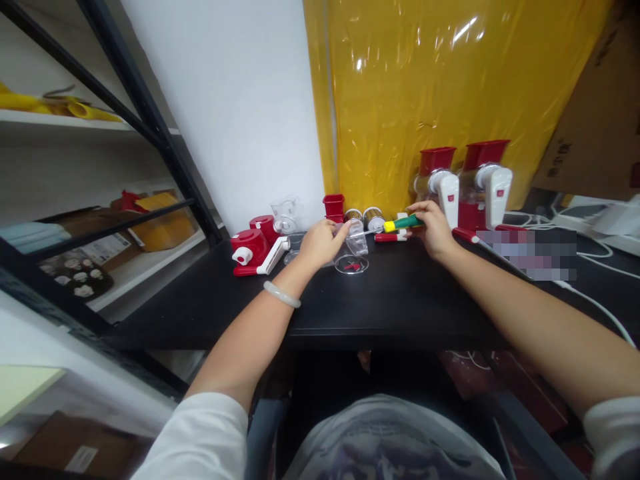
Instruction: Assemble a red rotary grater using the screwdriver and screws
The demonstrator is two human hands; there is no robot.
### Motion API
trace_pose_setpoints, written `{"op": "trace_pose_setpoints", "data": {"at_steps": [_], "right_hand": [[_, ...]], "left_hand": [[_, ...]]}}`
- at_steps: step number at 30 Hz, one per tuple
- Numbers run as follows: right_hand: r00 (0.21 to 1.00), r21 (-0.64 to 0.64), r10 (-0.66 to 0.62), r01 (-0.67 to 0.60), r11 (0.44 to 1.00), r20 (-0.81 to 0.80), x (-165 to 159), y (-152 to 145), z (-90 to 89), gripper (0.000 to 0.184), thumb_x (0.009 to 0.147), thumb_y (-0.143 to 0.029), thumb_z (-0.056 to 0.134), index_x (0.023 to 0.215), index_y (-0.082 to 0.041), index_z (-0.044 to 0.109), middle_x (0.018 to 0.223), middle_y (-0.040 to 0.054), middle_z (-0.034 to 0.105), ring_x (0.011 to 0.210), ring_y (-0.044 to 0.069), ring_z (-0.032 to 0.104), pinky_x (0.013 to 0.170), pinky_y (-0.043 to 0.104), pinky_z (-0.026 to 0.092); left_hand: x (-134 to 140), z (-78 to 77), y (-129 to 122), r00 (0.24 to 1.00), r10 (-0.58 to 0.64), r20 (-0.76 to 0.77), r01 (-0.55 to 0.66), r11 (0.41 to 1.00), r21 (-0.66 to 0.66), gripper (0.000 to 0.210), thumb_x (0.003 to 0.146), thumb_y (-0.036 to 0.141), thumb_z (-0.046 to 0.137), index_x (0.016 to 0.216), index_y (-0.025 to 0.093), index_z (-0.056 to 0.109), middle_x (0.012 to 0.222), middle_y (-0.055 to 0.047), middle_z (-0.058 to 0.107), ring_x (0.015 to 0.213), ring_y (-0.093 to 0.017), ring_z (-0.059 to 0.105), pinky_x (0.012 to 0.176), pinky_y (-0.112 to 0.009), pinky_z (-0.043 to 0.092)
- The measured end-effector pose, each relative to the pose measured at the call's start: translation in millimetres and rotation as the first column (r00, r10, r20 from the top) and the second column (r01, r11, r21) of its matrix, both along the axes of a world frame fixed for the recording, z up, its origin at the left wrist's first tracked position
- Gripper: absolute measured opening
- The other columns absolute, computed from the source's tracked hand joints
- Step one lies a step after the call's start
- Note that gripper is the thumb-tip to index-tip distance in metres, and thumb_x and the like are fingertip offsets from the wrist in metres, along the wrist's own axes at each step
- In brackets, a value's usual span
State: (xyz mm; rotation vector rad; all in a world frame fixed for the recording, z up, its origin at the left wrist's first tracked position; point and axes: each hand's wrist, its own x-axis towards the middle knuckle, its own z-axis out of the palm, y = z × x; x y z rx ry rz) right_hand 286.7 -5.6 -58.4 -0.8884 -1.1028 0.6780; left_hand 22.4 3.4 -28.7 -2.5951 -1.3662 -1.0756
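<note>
My left hand [323, 241] is closed around a clear plastic part [358, 244] above the black tabletop [390, 300]. In my right hand [434, 230] is a screwdriver [403, 223] with a green and yellow handle. Its shaft points left into the clear part; the tip is hard to make out. Just below sits a shallow clear round dish [351, 273] with small red pieces [354, 267] in it. Behind my hands are a red hopper [333, 208], two metallic drums [374, 220] and a red-and-white crank handle [391, 237].
Red bases with a white crank [250, 251] stand left, near another clear part [286, 212]. Two red-and-white hand-cranked graters [487, 183] stand at right, by a white cable [597, 300]. A yellow plastic curtain [450, 87] hangs behind; black-framed shelving [165, 140] is at left.
</note>
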Motion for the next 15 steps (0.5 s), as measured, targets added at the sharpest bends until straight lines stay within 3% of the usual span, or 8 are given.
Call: {"op": "trace_pose_setpoints", "data": {"at_steps": [11,15], "right_hand": [[0.999,0.016,-0.019,0.018,1.0,0.046,1.5,3.0,-1.4,0.015,0.074,-0.031,0.057,0.087,-0.023,0.053,0.088,0.0004,0.055,0.057,0.01,0.056,0.043,0.024,0.051],[0.998,0.016,-0.023,0.022,1.0,0.052,-0.5,1.9,-0.5,0.018,0.076,-0.036,0.06,0.086,-0.023,0.052,0.079,-0.0013,0.057,0.049,0.009,0.054,0.039,0.023,0.047]], "left_hand": [[0.5,0.5,-0.5,1.0,0.002,0.001,-0.002,1.0,-0.005,0.057,0.1,0.056,0.035,0.068,0.02,0.066,0.101,-0.01,0.069,0.096,-0.024,0.063,0.092,-0.036,0.048],[0.1,0.7,-1.2,1.0,-0.002,-0.009,0.002,1.0,-0.013,0.057,0.1,0.056,0.034,0.07,0.02,0.066,0.103,-0.01,0.069,0.098,-0.024,0.062,0.091,-0.037,0.048]]}}
